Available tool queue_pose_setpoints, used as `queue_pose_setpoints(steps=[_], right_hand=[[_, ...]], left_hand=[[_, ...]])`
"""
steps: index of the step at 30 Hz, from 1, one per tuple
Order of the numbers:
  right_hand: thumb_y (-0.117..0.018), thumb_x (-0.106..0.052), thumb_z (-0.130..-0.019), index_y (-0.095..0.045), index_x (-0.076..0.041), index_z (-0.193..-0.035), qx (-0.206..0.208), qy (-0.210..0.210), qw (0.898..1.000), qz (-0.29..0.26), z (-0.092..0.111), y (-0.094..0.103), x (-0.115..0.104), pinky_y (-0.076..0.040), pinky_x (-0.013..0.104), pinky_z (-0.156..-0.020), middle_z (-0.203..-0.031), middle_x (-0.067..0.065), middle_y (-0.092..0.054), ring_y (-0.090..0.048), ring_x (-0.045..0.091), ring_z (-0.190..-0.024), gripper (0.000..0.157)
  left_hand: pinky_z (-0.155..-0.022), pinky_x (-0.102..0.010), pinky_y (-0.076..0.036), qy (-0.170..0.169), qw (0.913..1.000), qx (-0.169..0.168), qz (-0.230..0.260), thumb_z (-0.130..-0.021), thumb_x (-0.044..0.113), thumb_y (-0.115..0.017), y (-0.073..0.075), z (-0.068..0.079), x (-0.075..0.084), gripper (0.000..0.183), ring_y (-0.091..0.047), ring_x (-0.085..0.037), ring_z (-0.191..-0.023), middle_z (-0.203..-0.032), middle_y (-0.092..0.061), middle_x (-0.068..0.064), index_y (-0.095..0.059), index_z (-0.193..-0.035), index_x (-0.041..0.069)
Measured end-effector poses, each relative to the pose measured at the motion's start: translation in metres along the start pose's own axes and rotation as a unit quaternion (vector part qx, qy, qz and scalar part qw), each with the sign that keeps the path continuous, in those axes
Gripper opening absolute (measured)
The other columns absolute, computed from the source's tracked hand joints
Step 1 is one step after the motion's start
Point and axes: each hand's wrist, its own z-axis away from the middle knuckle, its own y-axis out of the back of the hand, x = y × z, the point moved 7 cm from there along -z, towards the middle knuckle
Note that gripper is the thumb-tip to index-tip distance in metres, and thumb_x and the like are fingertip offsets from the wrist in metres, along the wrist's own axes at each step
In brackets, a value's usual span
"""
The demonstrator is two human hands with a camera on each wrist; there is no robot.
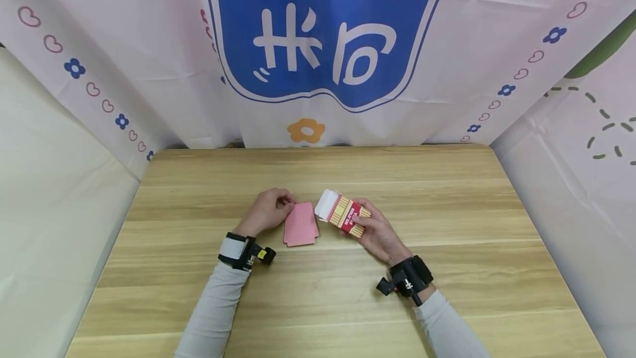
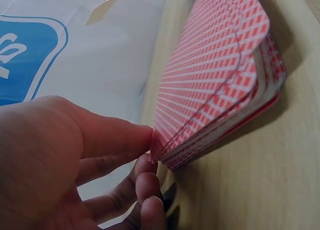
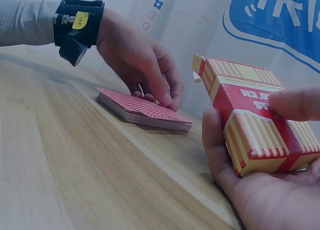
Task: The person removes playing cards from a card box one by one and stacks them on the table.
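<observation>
A deck of red-backed cards [image 1: 300,225] lies slightly fanned on the wooden table [image 1: 318,303]. My left hand [image 1: 278,208] pinches the deck's far-left corner, with the thumb [image 2: 117,136] on top and the fingers curled underneath. In the left wrist view the deck [image 2: 220,84] is lifted a little at that corner. My right hand [image 1: 375,231] holds a red and yellow striped card box [image 1: 344,213] just right of the deck, its white flap open toward the cards. In the right wrist view the box [image 3: 252,122] rests in the palm [image 3: 260,195] with the thumb on top.
A white cloth backdrop with a blue emblem [image 1: 323,32] hangs behind the table and along both sides. Bare wood stretches around the hands to every table edge. Both wrists wear black camera straps.
</observation>
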Motion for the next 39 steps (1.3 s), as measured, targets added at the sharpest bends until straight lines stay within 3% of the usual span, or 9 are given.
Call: queue_pose_setpoints(steps=[5,11,16,20,28,39], right_hand=[[-0.052,0.002,-0.1,-0.046,-0.015,-0.139,-0.003,0.0,1.0,0.001,0.0,-0.001,-0.001,-0.055,0.043,-0.098,-0.151,0.017,-0.035,-0.057,0.03,-0.127,0.042],[-0.052,0.002,-0.1,-0.047,-0.015,-0.137,0.003,-0.003,1.0,-0.004,0.0,0.0,0.0,-0.056,0.042,-0.098,-0.15,0.018,-0.037,-0.058,0.03,-0.126,0.041],[-0.052,0.002,-0.101,-0.046,-0.014,-0.139,0.004,-0.003,1.0,-0.001,0.001,0.001,0.002,-0.055,0.043,-0.099,-0.151,0.018,-0.037,-0.057,0.03,-0.127,0.042],[-0.052,0.0,-0.101,-0.046,-0.014,-0.139,0.007,-0.006,1.0,0.005,0.002,0.002,0.003,-0.054,0.044,-0.099,-0.151,0.017,-0.036,-0.057,0.029,-0.126,0.041],[-0.048,0.001,-0.103,-0.047,-0.014,-0.137,-0.02,0.004,1.0,0.003,0.0,-0.003,0.0,-0.056,0.042,-0.097,-0.147,0.018,-0.042,-0.062,0.03,-0.122,0.037],[-0.049,0.001,-0.102,-0.047,-0.015,-0.137,-0.006,-0.002,1.0,0.008,0.002,-0.002,0.003,-0.055,0.043,-0.099,-0.149,0.017,-0.039,-0.059,0.029,-0.124,0.039]], left_hand=[[-0.08,-0.036,-0.051,-0.022,0.9997,0.011,-0.005,-0.1,0.019,-0.064,0.004,0.002,0.007,0.018,-0.059,-0.022,-0.093,-0.108,-0.067,-0.007,-0.074,-0.114,0.011],[-0.07,-0.034,-0.054,-0.084,0.9945,0.056,0.027,-0.099,0.015,-0.064,0.011,0.008,0.026,0.021,-0.064,-0.019,-0.085,-0.108,-0.069,-0.006,-0.072,-0.117,0.007],[-0.069,-0.033,-0.054,-0.164,0.9778,0.108,0.072,-0.098,0.012,-0.067,0.013,0.018,0.052,0.017,-0.062,-0.017,-0.08,-0.104,-0.07,-0.005,-0.073,-0.111,0.005],[-0.068,-0.031,-0.053,-0.213,0.9658,0.113,0.096,-0.097,0.011,-0.068,0.003,0.026,0.072,0.011,-0.06,-0.015,-0.078,-0.101,-0.071,-0.003,-0.074,-0.106,0.007],[-0.056,-0.026,-0.049,-0.19,0.9797,0.056,0.031,-0.093,0.023,-0.074,-0.024,0.029,0.084,0.009,-0.056,-0.009,-0.066,-0.088,-0.063,0.01,-0.073,-0.101,0.019],[-0.055,-0.028,-0.049,-0.13,0.9898,0.022,0.054,-0.093,0.027,-0.075,-0.034,0.025,0.076,0.009,-0.059,-0.012,-0.066,-0.087,-0.067,0.008,-0.071,-0.098,0.021]])
